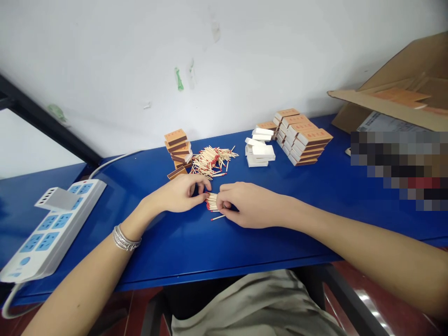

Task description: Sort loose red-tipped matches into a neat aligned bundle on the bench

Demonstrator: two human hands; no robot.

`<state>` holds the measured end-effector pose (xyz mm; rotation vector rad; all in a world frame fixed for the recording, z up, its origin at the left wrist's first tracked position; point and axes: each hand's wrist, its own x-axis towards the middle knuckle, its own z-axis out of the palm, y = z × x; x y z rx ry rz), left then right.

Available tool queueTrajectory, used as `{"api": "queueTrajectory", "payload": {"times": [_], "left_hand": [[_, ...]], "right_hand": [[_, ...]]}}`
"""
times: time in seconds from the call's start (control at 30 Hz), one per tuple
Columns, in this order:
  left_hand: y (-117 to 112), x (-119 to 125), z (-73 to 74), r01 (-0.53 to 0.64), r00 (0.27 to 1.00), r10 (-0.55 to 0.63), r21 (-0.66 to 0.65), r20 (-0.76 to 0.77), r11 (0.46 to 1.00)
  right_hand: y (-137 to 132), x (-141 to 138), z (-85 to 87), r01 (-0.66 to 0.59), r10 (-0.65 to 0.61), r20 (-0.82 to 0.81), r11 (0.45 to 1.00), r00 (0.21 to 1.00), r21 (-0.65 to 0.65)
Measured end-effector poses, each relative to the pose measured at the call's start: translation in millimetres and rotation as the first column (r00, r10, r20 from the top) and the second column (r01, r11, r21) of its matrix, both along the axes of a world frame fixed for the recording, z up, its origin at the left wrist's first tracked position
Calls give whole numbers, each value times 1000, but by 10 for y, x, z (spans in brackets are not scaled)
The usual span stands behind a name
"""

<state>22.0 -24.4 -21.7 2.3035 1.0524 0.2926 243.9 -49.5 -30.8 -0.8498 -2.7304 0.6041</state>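
A small bunch of red-headed matches lies between my two hands, just above the blue table. My left hand, with a silver bracelet at the wrist, is curled, its thumb and fingertips closed at the head end of the bunch. From the other side, my right hand grips the bare ends with bent fingers, which hide part of the sticks. One loose match lies below the bunch. Behind my hands is a heap of matches, next to a stack of matchboxes.
White inner trays are piled at the back, beside stacked matchboxes. An open cardboard box stands at the right. A white power strip with a plugged-in adapter and cable occupies the left side of the blue table.
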Motion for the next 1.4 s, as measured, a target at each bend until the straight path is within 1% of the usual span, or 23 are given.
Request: {"api": "queueTrajectory", "payload": {"times": [0.13,0.27,0.47,0.7,0.77,0.93,1.13,1.33,1.4], "left_hand": [[7,-11,-12,0,1000,0,-4,8,1000],[6,-9,-11,-5,1000,5,2,-3,1000],[2,1,2,-2,1000,2,-6,-8,1000],[10,-18,-19,-3,1000,3,-13,6,1000],[7,-14,-15,-4,1000,4,-13,5,1000],[-1,1,1,-3,1000,3,-11,-10,1000],[6,-12,-11,2,1000,-2,-11,-12,1000],[3,-2,-5,-4,1000,4,-15,-6,1000],[3,0,-2,-6,1000,6,-17,-4,1000]], "right_hand": [[-9,-1,-6,-4,4,-30,1000,1000,7],[-2,-3,-19,-58,55,-74,997,996,-45],[4,-15,-56,5,-9,-98,999,995,-41],[-3,-28,-53,-113,104,-122,991,987,-73],[2,-27,-53,-102,93,-131,993,987,-64],[16,-22,-74,-2,-4,-128,999,992,-52],[19,-23,-83,-44,41,-104,999,994,-28],[1,-20,-44,-78,70,-108,995,992,-67],[0,-19,-41,-72,63,-123,995,990,-72]]}}
